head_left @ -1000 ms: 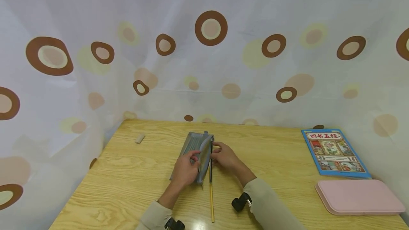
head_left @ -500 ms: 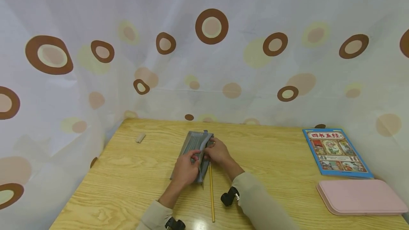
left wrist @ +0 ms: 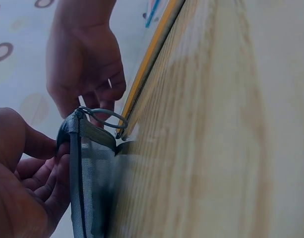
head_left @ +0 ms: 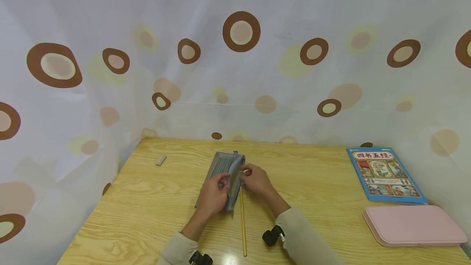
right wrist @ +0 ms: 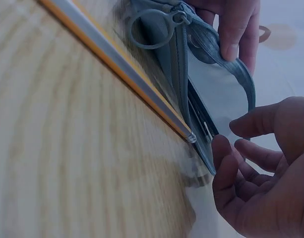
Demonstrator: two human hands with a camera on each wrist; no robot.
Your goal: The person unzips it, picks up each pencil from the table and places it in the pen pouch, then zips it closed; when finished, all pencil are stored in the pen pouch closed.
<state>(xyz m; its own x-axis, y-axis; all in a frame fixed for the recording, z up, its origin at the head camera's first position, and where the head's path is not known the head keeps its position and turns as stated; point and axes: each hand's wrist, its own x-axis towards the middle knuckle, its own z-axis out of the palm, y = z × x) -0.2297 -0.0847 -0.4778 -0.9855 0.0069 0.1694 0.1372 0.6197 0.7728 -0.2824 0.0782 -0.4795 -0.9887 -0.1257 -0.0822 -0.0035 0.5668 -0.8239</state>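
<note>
A grey mesh zip pouch (head_left: 220,167) lies on the table with its zipped side gaping toward the right. My left hand (head_left: 212,195) pinches one edge of the opening between thumb and fingers, as the left wrist view also shows. At the other side of the opening is my right hand (head_left: 256,180), its fingers loosely bent and apart. In the right wrist view a dark pen (right wrist: 204,116) lies inside the pouch, and a ring pull (right wrist: 152,29) hangs from the zip. A long yellow pencil (head_left: 243,224) rests on the table beside the pouch, its far end near the right hand.
A small beige block (head_left: 160,159), like an eraser, lies at the back left. To the right are a blue-bordered picture book (head_left: 384,174) and a pink case (head_left: 416,225). A patterned curtain (head_left: 279,81) rises along the table's back edge.
My right hand carried a dark pen to the pouch opening, reached in, then drew back a little to the right without it. The left hand kept its hold, and the opening gapes wider again.
</note>
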